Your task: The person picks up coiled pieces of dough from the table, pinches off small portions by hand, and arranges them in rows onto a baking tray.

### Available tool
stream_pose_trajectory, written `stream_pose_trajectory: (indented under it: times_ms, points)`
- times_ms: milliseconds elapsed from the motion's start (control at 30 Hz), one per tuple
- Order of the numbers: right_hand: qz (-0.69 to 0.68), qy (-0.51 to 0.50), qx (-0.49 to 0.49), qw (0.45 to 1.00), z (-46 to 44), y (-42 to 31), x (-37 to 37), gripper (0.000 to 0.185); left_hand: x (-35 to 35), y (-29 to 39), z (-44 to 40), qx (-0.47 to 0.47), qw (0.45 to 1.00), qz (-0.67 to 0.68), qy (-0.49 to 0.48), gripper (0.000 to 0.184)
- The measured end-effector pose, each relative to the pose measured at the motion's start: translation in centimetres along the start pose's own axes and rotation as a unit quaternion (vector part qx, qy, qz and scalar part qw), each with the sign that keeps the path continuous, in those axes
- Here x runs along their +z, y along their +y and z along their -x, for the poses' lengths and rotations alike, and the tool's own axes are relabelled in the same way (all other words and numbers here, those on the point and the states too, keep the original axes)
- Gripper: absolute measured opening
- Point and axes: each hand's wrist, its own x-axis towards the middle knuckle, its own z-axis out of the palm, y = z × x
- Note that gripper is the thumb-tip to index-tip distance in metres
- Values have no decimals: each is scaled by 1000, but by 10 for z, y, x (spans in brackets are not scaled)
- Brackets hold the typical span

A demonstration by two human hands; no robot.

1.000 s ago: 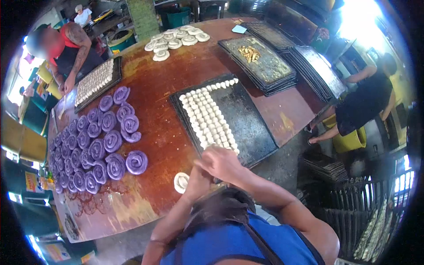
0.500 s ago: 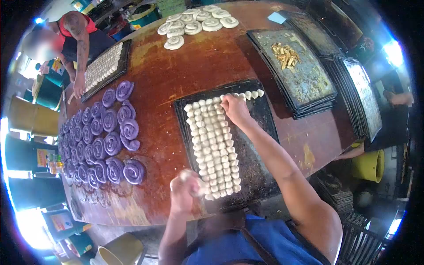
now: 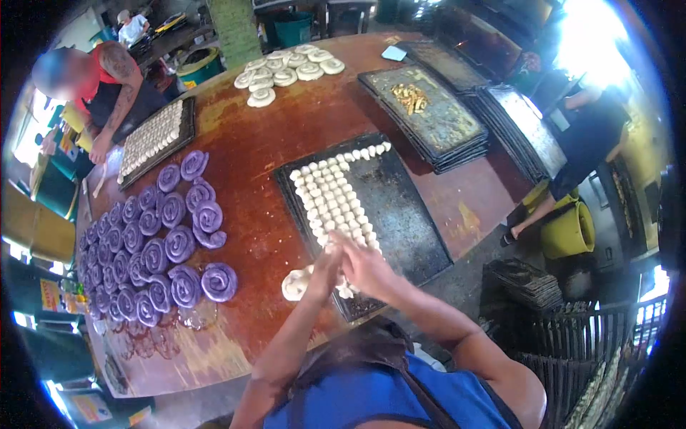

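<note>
My left hand [image 3: 326, 270] is closed around a length of pale dough [image 3: 294, 284], whose thick end sticks out to the left over the tray's near edge. Against it, my right hand [image 3: 368, 268] has its fingers drawn together; what lies between them is hidden. Both hands are above the near end of a dark baking tray [image 3: 407, 214]. Rows of small white dough balls [image 3: 331, 196] fill the tray's left side, and one row runs along its far edge. My hands cover some of the nearest balls.
Purple dough coils [image 3: 170, 209] lie to the left, white dough coils [image 3: 284, 71] at the back. A stack of trays [image 3: 457, 132] with yellowish pieces [image 3: 409, 99] stands right. A co-worker [image 3: 118, 79] leans over another filled tray [image 3: 153, 139]; another person [image 3: 589, 136] stands beyond the right edge.
My right hand has come back from the far row to meet my left hand at the near end. My left hand has shifted right. The camera view has also shifted.
</note>
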Motion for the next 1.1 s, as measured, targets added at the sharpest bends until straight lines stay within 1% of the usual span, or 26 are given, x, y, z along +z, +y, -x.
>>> stream_pose_trajectory:
  times_ms: [67, 133, 167, 200, 267, 300, 333, 400, 433, 467, 500, 533, 567, 600, 667, 733, 767, 800, 833, 900, 933, 967, 1000, 1033, 1067, 1100]
  points:
    - [20, -10, 15, 1000, 1, -2, -5, 28, 9, 21, 6, 19, 1000, 9, -18, 28]
    - [57, 187, -126, 973, -9, -1, -20, 22, 15, 36, 12, 28, 992, -78, -98, 27]
    - [105, 138, -99, 980, -18, 3, -15, 18, 26, 31, 12, 100, 986, -59, -119, 26]
    - [101, 135, -99, 981, -22, 1, -17, 18, 26, 32, 11, 98, 987, -60, -115, 26]
    - [-36, 46, -57, 997, -39, -5, -31, 19, 21, 42, 6, 44, 934, -350, -56, 26]
    - [-87, -15, -85, 992, -41, 5, -42, 19, 27, 42, 9, -9, 990, -133, -55, 18]
    - [-98, -23, -84, 991, -45, 23, -48, 19, 26, 46, 5, -16, 990, -133, -44, 18]
    - [-257, -118, -13, 959, -65, 67, -53, 30, 16, 56, -2, 176, 963, 189, 76, 23]
    - [-127, -91, 93, 983, -89, 88, -50, 27, 6, 71, -8, 190, 954, 201, 113, 27]
    - [-131, -44, 114, 984, -115, 104, -51, 25, 0, 82, -14, 202, 945, 210, 151, 31]
    - [-136, 4, 136, 981, -140, 119, -49, 22, 4, 58, -16, 196, 972, 101, 81, 26]
    - [-51, 50, 29, 997, -160, 155, -32, 22, 18, 45, -16, 34, 992, -47, 108, 22]
    - [-50, 25, 56, 997, -176, 172, -25, 22, 35, 39, -13, -15, 993, -61, 96, 19]
    - [10, 73, -71, 995, -189, 179, -23, 22, 45, 37, -8, -62, 992, -75, 82, 17]
    - [41, 58, 8, 997, -199, 188, -10, 22, 21, 25, -10, -43, 995, -40, 77, 14]
    - [52, 69, 21, 996, -199, 180, -10, 24, 4, 31, -18, 87, 962, 151, 211, 14]
    - [14, 29, 64, 997, -195, 175, -15, 35, -29, 6, -34, 138, 947, 216, 194, 35]
    - [9, 35, 50, 998, -178, 150, -29, 40, -18, 16, -31, 140, 948, 214, 187, 35]
    - [6, 43, 35, 998, -150, 114, -47, 46, 5, 32, -27, 153, 959, 139, 196, 41]
    - [-4, -95, -6, 995, -83, 53, -67, 51, 19, 34, -10, 147, 964, -171, 141, 46]
    - [-6, -171, -24, 985, -49, 26, -70, 52, 20, 33, 5, 176, 959, -215, 49, 49]
    - [-144, -238, -82, 957, -20, 12, -64, 35, 15, 28, 17, 190, 961, -201, -24, 52]
    - [-92, -86, -211, 969, -4, 1, -48, 21, 4, 29, 25, 291, 859, -418, -57, 52]
    - [-113, -67, -155, 979, -5, -3, -44, 21, -8, 18, 19, 303, 855, -415, -67, 52]
    - [-138, -49, -97, 985, -8, -3, -41, 21, -22, -2, 6, 221, 912, -335, -79, 46]
    - [-69, 62, -95, 991, -15, -4, -29, 25, -28, -13, 1, 132, 955, -252, -90, 42]
